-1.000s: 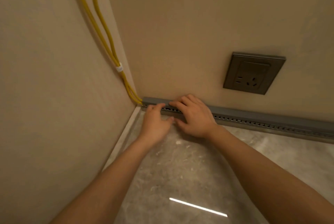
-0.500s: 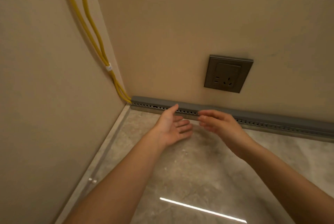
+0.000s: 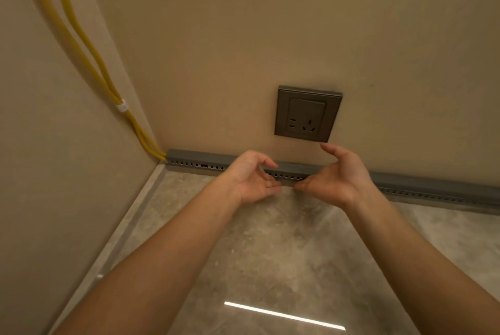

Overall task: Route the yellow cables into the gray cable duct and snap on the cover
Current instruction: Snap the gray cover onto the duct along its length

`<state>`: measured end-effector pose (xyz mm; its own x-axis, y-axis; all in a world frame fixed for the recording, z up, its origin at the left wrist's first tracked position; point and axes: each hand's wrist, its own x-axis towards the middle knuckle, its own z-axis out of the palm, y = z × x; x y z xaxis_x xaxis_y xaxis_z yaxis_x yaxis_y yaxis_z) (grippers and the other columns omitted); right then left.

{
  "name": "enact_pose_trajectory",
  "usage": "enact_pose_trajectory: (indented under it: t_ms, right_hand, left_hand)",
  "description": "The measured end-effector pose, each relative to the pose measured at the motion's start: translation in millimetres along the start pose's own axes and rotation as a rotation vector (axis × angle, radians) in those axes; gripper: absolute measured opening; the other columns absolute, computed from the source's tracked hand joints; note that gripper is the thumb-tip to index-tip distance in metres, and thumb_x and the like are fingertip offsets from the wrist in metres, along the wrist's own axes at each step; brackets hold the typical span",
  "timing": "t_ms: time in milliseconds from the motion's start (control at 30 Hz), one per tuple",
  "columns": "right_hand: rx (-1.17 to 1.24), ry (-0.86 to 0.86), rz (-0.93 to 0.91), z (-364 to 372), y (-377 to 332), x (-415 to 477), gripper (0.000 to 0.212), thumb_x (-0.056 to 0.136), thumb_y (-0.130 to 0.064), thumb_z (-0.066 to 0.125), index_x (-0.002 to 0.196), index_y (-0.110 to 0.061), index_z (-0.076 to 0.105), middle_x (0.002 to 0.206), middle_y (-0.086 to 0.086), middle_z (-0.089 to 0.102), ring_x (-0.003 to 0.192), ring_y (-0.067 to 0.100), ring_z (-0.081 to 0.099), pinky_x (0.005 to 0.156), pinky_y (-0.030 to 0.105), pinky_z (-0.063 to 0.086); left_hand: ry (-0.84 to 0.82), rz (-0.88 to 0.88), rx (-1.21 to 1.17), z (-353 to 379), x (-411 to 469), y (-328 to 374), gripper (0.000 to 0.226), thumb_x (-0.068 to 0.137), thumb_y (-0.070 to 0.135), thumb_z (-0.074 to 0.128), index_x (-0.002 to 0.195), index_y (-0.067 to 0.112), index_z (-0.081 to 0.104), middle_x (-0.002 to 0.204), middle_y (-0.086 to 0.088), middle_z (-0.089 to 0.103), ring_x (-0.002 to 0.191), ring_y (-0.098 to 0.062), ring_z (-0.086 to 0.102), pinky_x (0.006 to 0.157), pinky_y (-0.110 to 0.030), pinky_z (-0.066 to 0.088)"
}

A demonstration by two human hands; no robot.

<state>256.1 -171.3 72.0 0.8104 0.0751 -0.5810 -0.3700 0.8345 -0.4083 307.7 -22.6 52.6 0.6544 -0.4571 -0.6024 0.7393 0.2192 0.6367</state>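
The gray cable duct [image 3: 422, 181] runs along the wall's foot across mid-frame, its cover [image 3: 295, 167] seemingly seated. The yellow cables [image 3: 137, 126] enter at the left corner. The left hand [image 3: 253, 176] and right hand [image 3: 339, 175] hover before it, each grip spread and empty. The task looks nearly finished.

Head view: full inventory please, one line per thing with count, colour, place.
yellow cables: two, yellow, down the left wall into the duct's corner end
white cable tie: one, white, around both cables above the corner
gray slotted plastic cable duct: one, gray, along the foot of the back wall
dark gray square wall socket: one, dark gray, back wall above the duct
beige walls: two, beige, meeting at the corner
mottled gray stone floor: one, gray-beige, bright light streak near the bottom edge
left hand: one, cupped at the duct, contact unclear
right hand: one, open, beside the left, below the socket
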Motion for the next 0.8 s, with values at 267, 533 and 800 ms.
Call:
enact_pose_trajectory:
  t_ms: [267,533,800]
  right_hand:
    - [-0.077,-0.060,-0.024,-7.9,-2.9,11.7,0.091,0.083,-0.017,0.050,0.141,0.003,-0.018,0.145,0.038,-0.009,0.138,0.042,-0.008,0.115,0.046,-0.002]
    - [-0.040,-0.150,0.002,-36.4,-0.4,-2.9,0.102,0.078,-0.032,0.057,0.143,0.005,-0.014,0.150,0.030,-0.007,0.142,0.037,-0.002,0.117,0.042,0.005]
    - [0.189,0.040,-0.182,-80.4,-31.7,-44.8,0.085,0.093,-0.040,0.047,0.146,-0.003,-0.010,0.155,0.022,0.002,0.142,0.033,0.012,0.116,0.041,0.016]
  left_hand:
    - [0.031,-0.012,-0.029,1.6,5.2,1.8,0.051,0.084,-0.004,0.032,0.132,-0.020,0.023,0.147,-0.040,0.007,0.141,-0.044,0.010,0.115,-0.047,0.018]
    - [0.053,0.077,-0.242,14.2,-9.6,-15.5,0.073,0.091,0.010,0.039,0.146,-0.004,-0.006,0.152,-0.031,0.003,0.142,-0.039,0.009,0.117,-0.043,0.013]
    - [0.158,0.218,-0.423,57.7,-4.1,-45.8,0.077,0.090,0.018,0.050,0.149,0.006,0.002,0.156,-0.018,0.007,0.143,-0.035,0.013,0.115,-0.046,0.016]
